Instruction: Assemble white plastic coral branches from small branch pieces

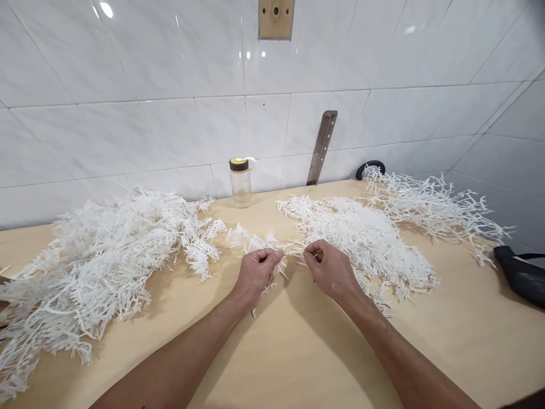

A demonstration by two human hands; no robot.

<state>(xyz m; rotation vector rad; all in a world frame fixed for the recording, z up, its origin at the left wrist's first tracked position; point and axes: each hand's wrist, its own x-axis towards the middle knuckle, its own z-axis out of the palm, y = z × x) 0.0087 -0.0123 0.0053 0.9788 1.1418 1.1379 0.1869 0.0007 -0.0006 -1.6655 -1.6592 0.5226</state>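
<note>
My left hand [255, 275] is closed in a pinch on a white branched plastic sprig, whose leafy end [251, 240] sticks out behind the fingers. Facing it, my right hand [332, 271] pinches at thin white twig tips [293, 250] that show between the two hands. Whether both hands grip one sprig or two separate ones, I cannot tell. To the left spreads a big heap of feathery white plastic sprigs [114, 255]. Another pile of small white sprigs [366, 238] lies right behind and beside my right hand.
Longer bare white branches [438, 207] lie at the back right. A clear bottle with a dark and yellow lid [241, 187] stands near the tiled wall, where a perforated metal strip [322, 149] leans. A black curved handle [369, 168] and a black object [520, 278] are at right.
</note>
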